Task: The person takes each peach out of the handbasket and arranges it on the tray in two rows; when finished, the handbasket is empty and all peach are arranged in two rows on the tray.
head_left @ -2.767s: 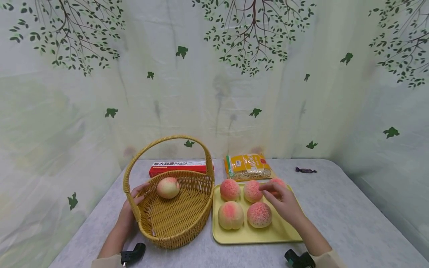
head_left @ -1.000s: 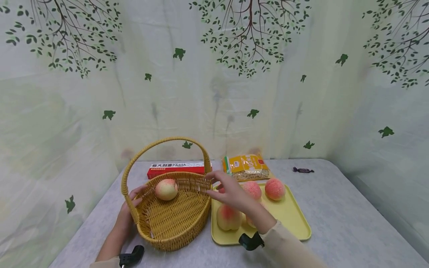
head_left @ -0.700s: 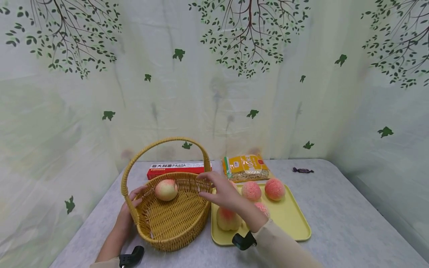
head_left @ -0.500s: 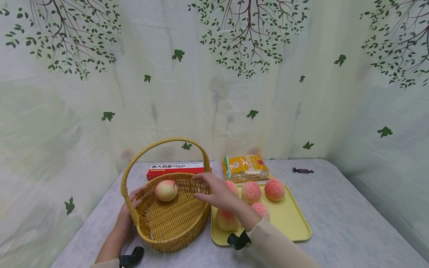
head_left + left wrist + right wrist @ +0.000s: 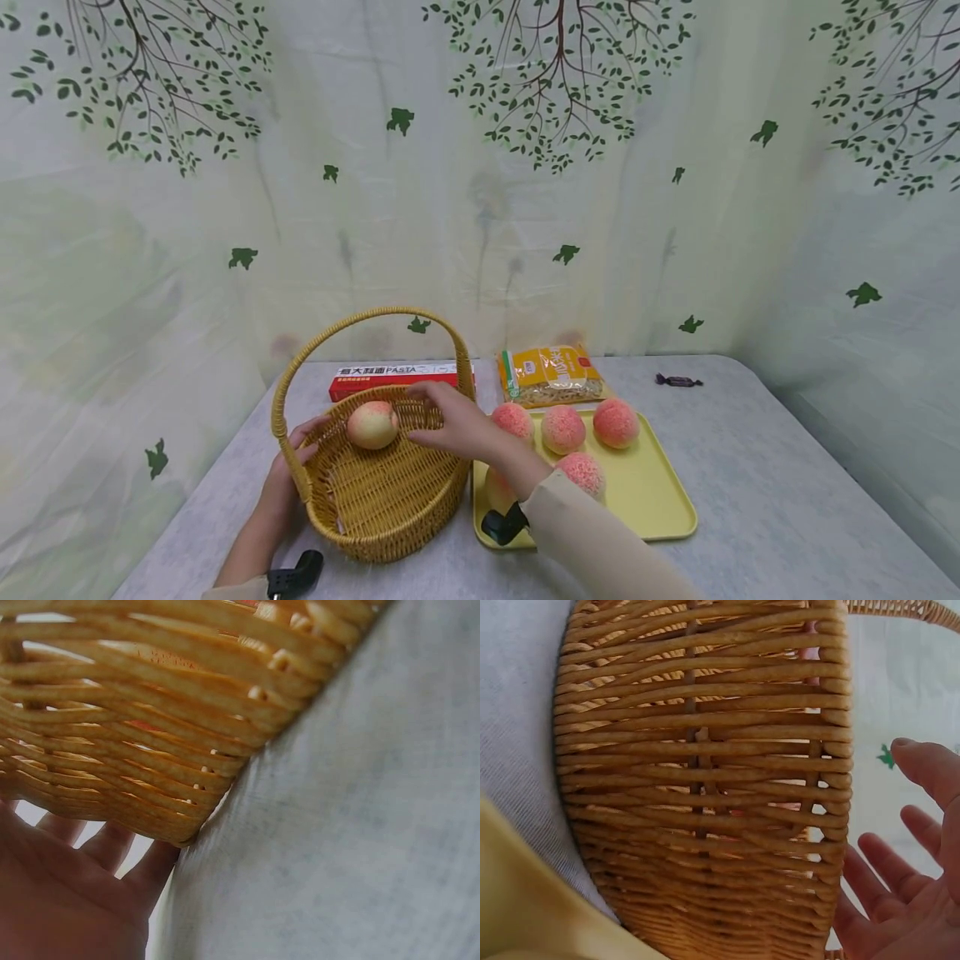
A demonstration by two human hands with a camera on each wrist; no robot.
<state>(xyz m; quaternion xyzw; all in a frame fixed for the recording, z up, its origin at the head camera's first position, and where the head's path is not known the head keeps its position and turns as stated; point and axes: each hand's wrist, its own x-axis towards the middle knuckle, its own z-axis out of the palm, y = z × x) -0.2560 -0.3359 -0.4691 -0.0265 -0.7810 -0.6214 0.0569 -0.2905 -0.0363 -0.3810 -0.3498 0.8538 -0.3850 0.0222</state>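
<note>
A wicker basket with a tall arched handle stands on the table's left half, holding one pale peach. At its left side my left hand grips the wall by the handle's base; in the left wrist view its fingers reach round the outside. Over the basket's right rim, my right hand hovers with thumb and fingers spread and nothing between them. Its fingertips point toward the peach. To the right, a yellow tray carries several peaches. My right forearm partly covers the front ones.
Behind the basket lies a red and white pasta box. A yellow food packet rests behind the tray. One dark wrapped candy lies at the back right. A leaf-patterned curtain hangs beyond the table.
My right hand has moved left from the peaches on the tray, across the basket's right rim, and further over its inside. My left hand has stayed on the basket.
</note>
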